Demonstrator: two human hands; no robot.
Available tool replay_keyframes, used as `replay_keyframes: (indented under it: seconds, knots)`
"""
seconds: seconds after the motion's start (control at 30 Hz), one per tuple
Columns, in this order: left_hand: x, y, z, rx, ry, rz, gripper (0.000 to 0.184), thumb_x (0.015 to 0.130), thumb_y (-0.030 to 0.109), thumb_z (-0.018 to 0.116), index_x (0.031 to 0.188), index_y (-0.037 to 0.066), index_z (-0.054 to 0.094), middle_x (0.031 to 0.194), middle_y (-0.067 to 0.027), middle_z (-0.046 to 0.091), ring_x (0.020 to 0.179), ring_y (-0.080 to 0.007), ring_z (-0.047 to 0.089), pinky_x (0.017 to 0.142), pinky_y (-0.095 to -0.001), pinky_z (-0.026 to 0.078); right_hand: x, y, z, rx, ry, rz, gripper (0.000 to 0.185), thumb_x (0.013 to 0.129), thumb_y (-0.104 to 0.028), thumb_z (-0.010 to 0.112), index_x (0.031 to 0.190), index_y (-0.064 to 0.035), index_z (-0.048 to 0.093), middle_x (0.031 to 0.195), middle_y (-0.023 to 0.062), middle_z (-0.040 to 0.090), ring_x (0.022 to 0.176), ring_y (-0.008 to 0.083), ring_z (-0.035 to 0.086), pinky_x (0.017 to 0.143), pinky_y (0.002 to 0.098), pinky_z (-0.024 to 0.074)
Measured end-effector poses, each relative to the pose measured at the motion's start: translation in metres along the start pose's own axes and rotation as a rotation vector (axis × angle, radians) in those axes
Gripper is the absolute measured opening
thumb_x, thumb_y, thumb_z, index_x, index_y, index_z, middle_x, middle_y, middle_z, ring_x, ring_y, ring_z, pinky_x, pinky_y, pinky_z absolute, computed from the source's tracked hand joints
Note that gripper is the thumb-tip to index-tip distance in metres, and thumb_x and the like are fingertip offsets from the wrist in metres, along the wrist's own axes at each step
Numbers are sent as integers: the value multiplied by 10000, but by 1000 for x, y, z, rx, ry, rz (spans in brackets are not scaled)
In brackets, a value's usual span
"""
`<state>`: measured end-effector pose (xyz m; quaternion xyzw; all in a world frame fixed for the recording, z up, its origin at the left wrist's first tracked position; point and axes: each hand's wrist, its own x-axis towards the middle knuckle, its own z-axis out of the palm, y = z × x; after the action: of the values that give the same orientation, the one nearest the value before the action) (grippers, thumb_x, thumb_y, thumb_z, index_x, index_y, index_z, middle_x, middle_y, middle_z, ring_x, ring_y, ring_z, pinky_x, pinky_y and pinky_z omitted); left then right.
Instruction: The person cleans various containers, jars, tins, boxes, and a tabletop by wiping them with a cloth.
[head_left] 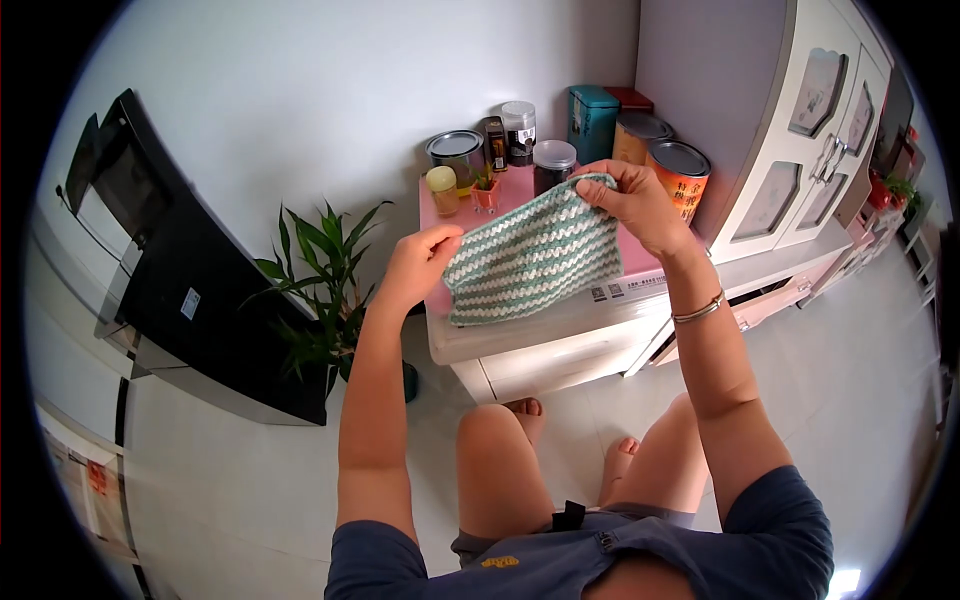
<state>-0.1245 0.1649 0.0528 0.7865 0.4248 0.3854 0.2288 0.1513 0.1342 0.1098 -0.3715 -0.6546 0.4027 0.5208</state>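
A green-and-white striped knitted cloth [535,262] hangs stretched between my two hands, over the front of a small cabinet [550,350] with a pink top. My left hand [417,266] pinches its upper left corner. At the upper right corner, my right hand [637,205] grips it between thumb and fingers; a bracelet is on that wrist. The right corner is held higher than the left, so the top edge slopes. Part of the pink top is hidden behind the cloth.
Along the cabinet's back stand a large tin [456,160], a yellow-lidded jar [442,190], a clear-lidded jar [553,165], a teal tin [592,122] and an orange can [678,175]. A potted plant [325,255] and a black appliance [200,290] are at left, a white cupboard [790,160] at right.
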Motion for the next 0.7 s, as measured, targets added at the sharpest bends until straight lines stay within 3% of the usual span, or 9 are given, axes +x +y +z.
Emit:
replay_keyframes:
  seconds: [0.13, 0.2, 0.27, 0.33, 0.4, 0.47, 0.57, 0.7]
  knots:
    - [1, 8, -4, -75, 27, -21, 135, 851, 92, 512, 933, -10, 544, 808, -10, 537, 711, -70, 467, 633, -197, 384, -3, -15, -6, 49, 8, -20, 155, 812, -140, 598, 907, -20, 626, 744, -27, 592, 656, 31, 507, 584, 170, 415]
    - [3, 16, -12, -70, 89, 136, 104, 865, 81, 486, 917, -3, 518, 919, -19, 518, 781, -69, 463, 665, -196, 384, -6, -29, -11, 23, 10, -25, 159, 811, -148, 600, 905, -23, 627, 741, -28, 590, 649, 29, 504, 577, 169, 412]
    - [9, 23, -16, -230, 151, 258, 135, 865, 120, 488, 895, -11, 505, 833, -19, 520, 692, -93, 474, 626, -219, 393, -11, -43, -14, -23, 28, -38, 163, 811, -154, 601, 903, -22, 627, 734, -28, 589, 638, 29, 500, 567, 164, 406]
    - [7, 42, -30, -165, 183, 41, 137, 870, 132, 486, 880, -2, 510, 741, 2, 515, 664, -79, 455, 613, -212, 385, -10, -49, -19, -18, 15, -97, 162, 812, -151, 598, 905, -21, 625, 735, -24, 593, 635, 35, 512, 572, 173, 422]
    - [7, 57, -36, -238, 208, 118, 142, 870, 142, 495, 870, 3, 518, 671, 19, 501, 624, -58, 426, 575, -204, 370, -12, -62, -22, -44, 66, -69, 163, 813, -150, 596, 899, -14, 621, 737, -10, 600, 639, 44, 532, 575, 186, 443]
    - [6, 78, -44, -351, 186, -16, 152, 865, 149, 508, 865, -3, 524, 657, 26, 497, 586, -41, 403, 529, -197, 350, -11, -68, -29, -10, 114, -51, 162, 815, -147, 593, 889, -4, 613, 740, 23, 608, 638, 65, 554, 572, 197, 459]
    - [19, 81, -47, -262, 226, 8, 149, 858, 146, 517, 858, -2, 539, 653, 26, 508, 566, -29, 409, 490, -183, 334, -4, -71, -36, -1, 106, -9, 174, 819, -161, 590, 899, -7, 607, 724, 11, 596, 618, 69, 550, 571, 199, 462]
    - [44, 89, -50, -257, 270, -42, 154, 840, 143, 537, 899, 4, 565, 688, 10, 536, 575, -46, 444, 477, -192, 348, 30, -61, -50, -86, 144, 82, 213, 822, -210, 587, 908, -15, 603, 694, 1, 570, 525, 54, 499, 444, 185, 389]
